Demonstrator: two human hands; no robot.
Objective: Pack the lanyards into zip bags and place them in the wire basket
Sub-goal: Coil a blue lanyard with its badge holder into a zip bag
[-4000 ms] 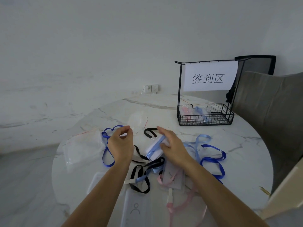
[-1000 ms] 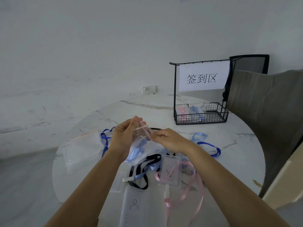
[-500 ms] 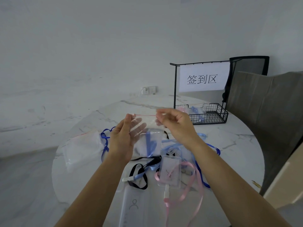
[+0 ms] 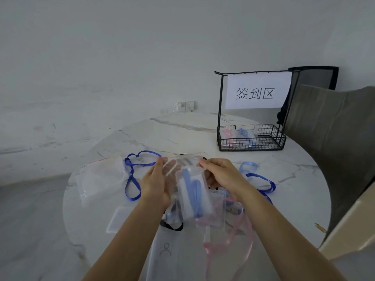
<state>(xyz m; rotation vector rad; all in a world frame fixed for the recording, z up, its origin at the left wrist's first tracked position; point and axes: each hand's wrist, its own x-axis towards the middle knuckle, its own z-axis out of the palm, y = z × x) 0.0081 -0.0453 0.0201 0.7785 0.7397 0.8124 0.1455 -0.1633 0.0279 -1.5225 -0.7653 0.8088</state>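
The left grip and right grip each pinch a top corner of a clear zip bag with a light-blue lanyard inside. Just below them a pink lanyard lies on the table. Left of the left grip is a dark-blue lanyard. The wire basket stands well beyond the right grip.

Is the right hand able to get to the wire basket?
Probably yes. Only bare tabletop lies between the right hand and the wire basket, whose top is open. The hand is busy pinching the zip bag, though.
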